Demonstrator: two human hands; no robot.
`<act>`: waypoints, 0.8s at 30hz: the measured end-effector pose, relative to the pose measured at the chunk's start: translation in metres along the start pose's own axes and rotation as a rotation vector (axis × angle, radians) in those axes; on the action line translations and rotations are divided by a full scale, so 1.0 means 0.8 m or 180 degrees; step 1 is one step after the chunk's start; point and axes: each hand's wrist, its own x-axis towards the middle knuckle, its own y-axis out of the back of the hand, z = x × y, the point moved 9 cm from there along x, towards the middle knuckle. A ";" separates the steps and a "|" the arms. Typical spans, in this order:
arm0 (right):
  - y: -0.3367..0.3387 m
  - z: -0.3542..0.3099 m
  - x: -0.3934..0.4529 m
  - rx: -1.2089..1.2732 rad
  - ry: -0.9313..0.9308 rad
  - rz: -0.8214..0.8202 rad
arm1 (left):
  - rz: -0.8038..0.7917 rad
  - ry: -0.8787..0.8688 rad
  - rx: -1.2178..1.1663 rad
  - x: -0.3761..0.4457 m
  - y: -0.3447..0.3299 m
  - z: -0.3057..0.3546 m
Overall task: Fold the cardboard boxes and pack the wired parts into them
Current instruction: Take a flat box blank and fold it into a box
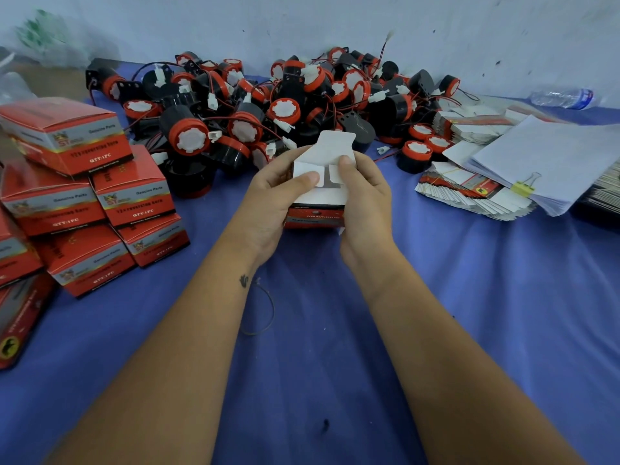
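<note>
Both hands hold one cardboard box (317, 199) at centre, above blue tabletop (335, 330). Left hand (268, 203) grip closed round box's left side, thumb pressing small white flap. Right hand (364, 199) grip closed round right side, thumb on other small flap. Large white tuck flap (330, 146) stands open at far end. Heap of wired parts (268, 105), black and red, just beyond. Folded boxes (84, 196) stacked left. Flat box blanks (469, 193) and paper sheets (543, 156) right.

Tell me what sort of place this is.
Probably a small packing workstation: a heap of black-and-red wired parts, stacked finished red printed cardboard boxes, and bundles of flat unfolded cartons on a blue cloth-covered table.
</note>
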 end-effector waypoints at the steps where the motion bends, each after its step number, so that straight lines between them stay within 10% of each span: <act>1: -0.001 0.000 0.000 0.0000 -0.0016 -0.0033 | 0.0035 0.0007 0.0037 0.000 0.002 -0.001; 13: -0.019 -0.005 -0.002 0.0121 0.0099 -0.0529 | 0.0667 0.0012 -0.0337 0.004 0.024 -0.001; 24: -0.025 -0.008 -0.005 -0.0318 0.0232 -0.0886 | 0.0210 -0.0008 0.0295 0.001 0.017 -0.003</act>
